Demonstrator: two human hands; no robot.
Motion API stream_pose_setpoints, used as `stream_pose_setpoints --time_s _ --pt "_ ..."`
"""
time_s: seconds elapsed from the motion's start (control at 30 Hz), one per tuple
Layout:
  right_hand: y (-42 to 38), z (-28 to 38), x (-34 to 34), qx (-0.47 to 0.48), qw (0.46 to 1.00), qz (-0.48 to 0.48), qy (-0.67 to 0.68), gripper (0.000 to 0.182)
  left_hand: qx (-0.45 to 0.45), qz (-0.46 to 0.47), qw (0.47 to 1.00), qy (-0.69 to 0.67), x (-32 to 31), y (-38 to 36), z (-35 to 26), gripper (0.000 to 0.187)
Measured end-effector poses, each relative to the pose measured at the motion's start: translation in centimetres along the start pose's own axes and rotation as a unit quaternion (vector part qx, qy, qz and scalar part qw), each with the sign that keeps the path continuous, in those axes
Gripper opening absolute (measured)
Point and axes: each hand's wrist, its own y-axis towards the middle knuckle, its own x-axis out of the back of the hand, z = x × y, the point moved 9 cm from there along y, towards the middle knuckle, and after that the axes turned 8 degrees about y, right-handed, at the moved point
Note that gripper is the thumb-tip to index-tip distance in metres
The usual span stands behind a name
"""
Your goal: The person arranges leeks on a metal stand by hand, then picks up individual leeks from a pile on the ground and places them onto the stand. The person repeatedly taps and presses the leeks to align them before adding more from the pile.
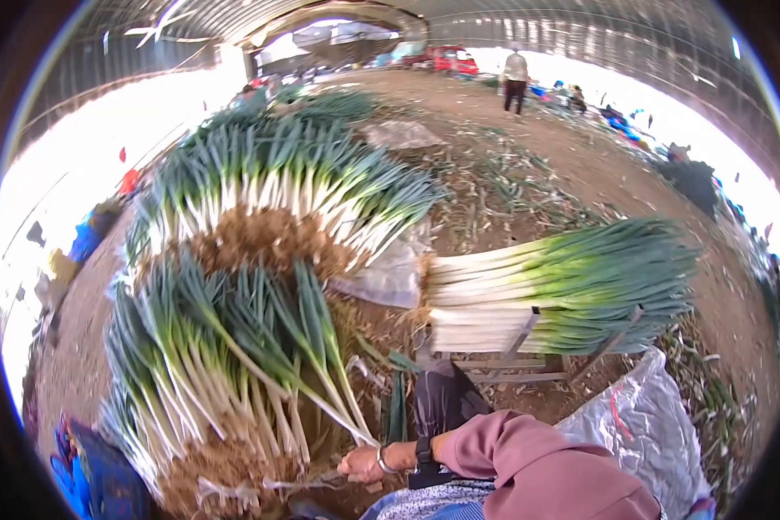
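Note:
My right hand [363, 465] is at the bottom centre, its fingers closed round the lower ends of a few leeks [334, 410]. Their green tops lean up and left over an upright pile of leeks [178, 364] with brown roots. A bracelet and a dark watch are on this wrist, below a pink sleeve. My left hand is not in view. Right of centre, a large bundle of leeks [529, 282] lies on a metal frame [516, 364], white stems to the left and green leaves to the right.
Behind the near pile, more leeks [277, 173] stand in a wide row. A silvery sheet [646, 425] lies at the lower right and a blue bag [108, 477] at the lower left. Loose leaves litter the soil. A person [516, 80] stands far back near a red vehicle [451, 60].

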Motion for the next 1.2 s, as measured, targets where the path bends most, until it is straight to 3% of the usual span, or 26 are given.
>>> stream_pose_setpoints --time_s 0.1,0.13,0.27,0.33,0.37,0.43,0.57,0.73,0.83,0.93,1.0,1.13,1.2 --pt "-0.2 -1.1 0.5 0.020 0.999 -0.026 0.016 0.019 -0.113 0.095 0.989 -0.014 -8.1 3.2 -6.6 0.033" --pt "-0.2 -2.0 0.3 -0.019 1.000 -0.003 -0.003 0.018 -0.143 0.120 0.982 -0.018 -10.4 3.9 -8.4 0.033" --pt "-0.9 -2.7 1.1 -0.001 0.999 -0.010 -0.047 0.020 -0.222 0.191 0.956 -0.019 -18.0 5.3 -12.1 0.032" --pt "-1.1 -2.7 0.9 0.006 0.999 0.020 -0.045 0.021 -0.232 0.206 0.950 -0.022 -21.0 5.7 -12.7 0.032" --pt "-1.4 -2.4 0.7 0.031 0.995 0.066 -0.072 0.023 -0.198 0.230 0.953 -0.027 -22.4 6.0 -12.6 0.033" --pt "-1.5 -2.5 1.6 -0.009 0.996 0.058 -0.074 0.022 -0.142 0.274 0.951 -0.006 -24.2 6.1 -12.3 0.026" --pt "-0.9 -6.1 1.4 -0.108 0.992 0.064 -0.013 0.022 -0.120 0.305 0.945 0.026 -26.7 5.6 -8.8 0.026" --pt "0.6 -6.6 3.6 -0.104 0.993 0.056 0.027 0.020 -0.153 0.313 0.934 0.083 -27.3 4.8 -4.9 0.024" --pt "3.1 -9.8 2.8 -0.122 0.985 0.067 -0.098 0.015 -0.116 0.350 0.921 0.124 -27.3 4.3 -2.4 0.026" --pt "4.3 -12.1 3.1 -0.136 0.983 -0.002 -0.124 0.012 -0.149 0.371 0.906 0.140 -26.3 3.1 -4.4 0.031" --pt "4.0 -14.8 2.8 -0.121 0.982 -0.049 -0.136 0.014 -0.188 0.400 0.879 0.178 -26.0 2.1 -5.4 0.024" --pt "2.9 -20.4 3.0 -0.210 0.971 -0.036 -0.111 0.019 -0.324 0.375 0.843 0.210 -24.8 0.0 -7.9 0.015" --pt "3.3 -22.7 4.1 -0.238 0.966 -0.069 -0.076 0.017 -0.313 0.419 0.824 0.218 -24.5 -1.0 -7.4 0.030"
